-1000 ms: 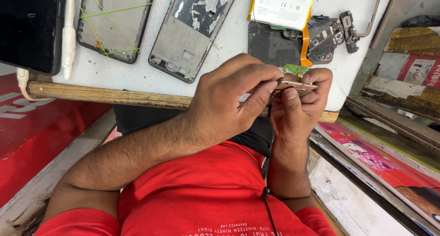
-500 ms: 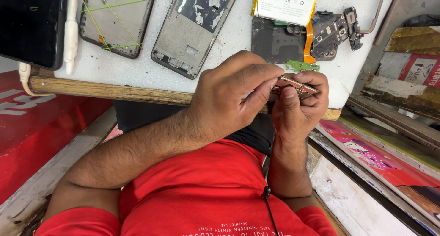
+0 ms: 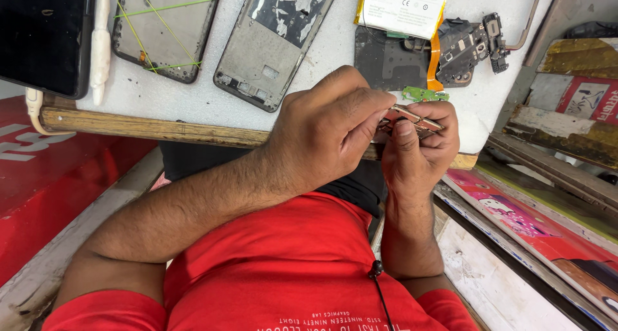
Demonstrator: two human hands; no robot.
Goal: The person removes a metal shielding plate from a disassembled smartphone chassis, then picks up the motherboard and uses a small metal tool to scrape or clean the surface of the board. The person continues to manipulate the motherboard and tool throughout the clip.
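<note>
Head view looks down on two hands meeting just in front of the near edge of the worktop [image 3: 193, 99]. The right hand [image 3: 418, 154] holds a small thin metal part [image 3: 412, 117] pinched between its thumb and curled fingers, so its grip is closed around that part. The left hand [image 3: 322, 135] comes across from the other side, its fingertips narrowed onto the near end of the same part; whether it truly clamps it or only presses on it cannot be told. The part sits between the two grips, above the worktop's wooden edge and just below a small green circuit strip [image 3: 425, 94]. Farther back lie two phone frames [image 3: 270, 41], a white battery [image 3: 402, 6] with an orange ribbon, and a dark phone [image 3: 42, 35].
</note>
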